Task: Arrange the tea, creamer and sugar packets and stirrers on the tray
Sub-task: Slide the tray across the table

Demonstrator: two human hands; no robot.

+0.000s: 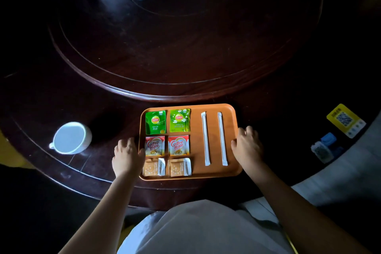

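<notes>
An orange tray (195, 109) lies on the dark wooden table in front of me. On its left half sit two green tea packets (155, 122) (179, 120), below them two red creamer packets (155, 146) (178, 145), and nearest me two orange sugar packets (154, 167) (180, 167). Two white wrapped stirrers (205, 138) (222, 138) lie side by side on the right half. My left hand (127, 156) rests against the tray's left edge with the thumb over the rim. My right hand (247, 146) grips the right edge.
A white cup (71, 137) stands on the table to the left. A yellow QR-code card (346, 120) and blue and grey packets (325, 147) lie at the right. A raised round turntable (175, 47) fills the table's middle beyond the tray.
</notes>
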